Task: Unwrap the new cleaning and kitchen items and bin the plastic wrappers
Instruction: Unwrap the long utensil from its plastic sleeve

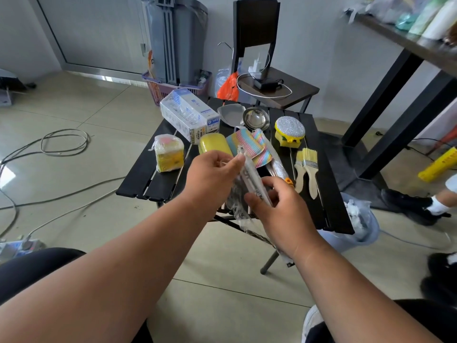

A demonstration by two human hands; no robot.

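Looking down over the black slatted table (148, 179), I take it as my landmark and read across from its left. On its left edge sits a wrapped sponge pack (169, 154), yellow with a pink top, still in clear film. Behind that, at the table's far left corner, lies a white boxed item (189, 117) under plastic, and just right of the pack rests a bare yellow sponge (214, 144).

Above the table's near middle, my left hand (210, 174) has its fingertips pinched on the upper end of a clear plastic wrapper (237, 201), thumb and fingers closed tightly on the film. The wrapper holds a long pale item (252, 174) that runs diagonally down toward my right hand (284, 209). That hand curls its fingers and thumb around the lower part of the item and wrapper, loosely closed, knuckles up. Loose film hangs below both hands over the table's near edge.

Behind the hands, at the table's centre, lie striped pastel cloths (249, 144). At the far side sit a metal scoop (231, 115) and a steel ladle (256, 118). Toward the table's right are a yellow scrubber with a glittery top (289, 131) and two wooden-handled brushes (306, 167) side by side. Off the table's near right corner, on the floor, stands a bin (356, 229) lined with plastic and holding crumpled wrappers.
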